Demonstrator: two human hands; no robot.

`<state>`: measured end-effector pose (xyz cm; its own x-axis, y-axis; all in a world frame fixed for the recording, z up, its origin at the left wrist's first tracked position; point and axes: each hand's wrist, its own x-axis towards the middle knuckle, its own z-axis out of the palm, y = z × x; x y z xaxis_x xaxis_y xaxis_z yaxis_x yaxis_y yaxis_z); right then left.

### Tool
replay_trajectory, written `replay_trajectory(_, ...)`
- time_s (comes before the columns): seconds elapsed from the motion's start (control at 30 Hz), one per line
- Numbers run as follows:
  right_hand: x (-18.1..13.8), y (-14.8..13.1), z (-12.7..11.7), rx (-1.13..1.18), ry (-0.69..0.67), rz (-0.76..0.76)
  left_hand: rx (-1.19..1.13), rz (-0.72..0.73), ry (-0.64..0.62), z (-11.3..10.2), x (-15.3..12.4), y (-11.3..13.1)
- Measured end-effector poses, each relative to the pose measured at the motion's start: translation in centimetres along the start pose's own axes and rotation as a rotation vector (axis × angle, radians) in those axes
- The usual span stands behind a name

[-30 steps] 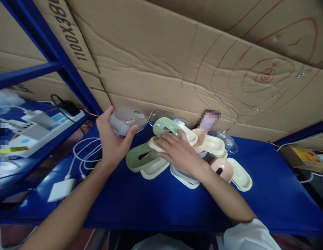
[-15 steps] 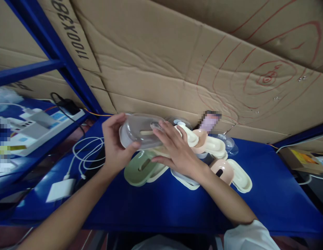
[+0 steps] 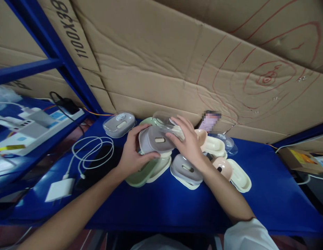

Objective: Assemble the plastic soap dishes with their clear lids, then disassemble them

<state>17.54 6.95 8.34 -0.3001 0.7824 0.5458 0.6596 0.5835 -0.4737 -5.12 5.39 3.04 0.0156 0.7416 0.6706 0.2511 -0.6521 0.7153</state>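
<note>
A grey soap dish [image 3: 151,142] with a pale insert in its slot is gripped at its left end by my left hand [image 3: 132,151]. My right hand [image 3: 187,139] pinches a clear plastic lid [image 3: 161,119] just behind and above that dish. Below them lie a green soap dish [image 3: 139,175] and a cream tray [image 3: 159,171]. Another grey dish [image 3: 182,166] sits on a cream tray near my right wrist. At the back left stands a grey dish under a clear lid [image 3: 119,125]. Another green dish behind my hands is partly hidden.
Pink dishes [image 3: 225,165], cream trays [image 3: 241,175] and clear lids [image 3: 230,144] lie to the right on the blue table [image 3: 156,208]. A coiled white cable [image 3: 96,139], a charger [image 3: 59,190] and a power strip [image 3: 46,125] are at left. Cardboard [image 3: 151,62] walls the back.
The lidded grey dish went from my hands to the back left of the table. Both hands have come together over the middle, now with another grey dish and a clear lid.
</note>
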Motion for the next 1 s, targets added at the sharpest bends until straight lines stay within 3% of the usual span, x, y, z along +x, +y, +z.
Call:
replay_trajectory(0.1,-0.2,0.1,0.0,-0.142,-0.018,-0.014,0.052,-0.048,0.051,-0.4,0.4,-0.3)
replay_trajectory(0.27,-0.4,-1.8,-0.6,-0.080,-0.302,-0.252,0.119,-0.100,0.086,-0.9,1.0,-0.4)
replay_trajectory(0.33,-0.5,-2.3,-0.6,-0.036,-0.348,-0.273,0.094,-0.095,0.058,-0.8,0.9,-0.4)
replay_trajectory(0.7,-0.2,-1.6,-0.3,0.089,-0.231,-0.239,-0.011,0.006,0.014,-0.6,0.5,-0.9)
replay_trajectory(0.9,-0.3,-0.8,-0.3,-0.131,-0.155,-0.211,-0.057,-0.087,-0.017,0.2,0.0,-2.0)
replay_trajectory(1.0,-0.3,-0.4,0.0,-0.268,-0.162,-0.217,0.099,-0.124,-0.019,0.1,0.2,-2.4)
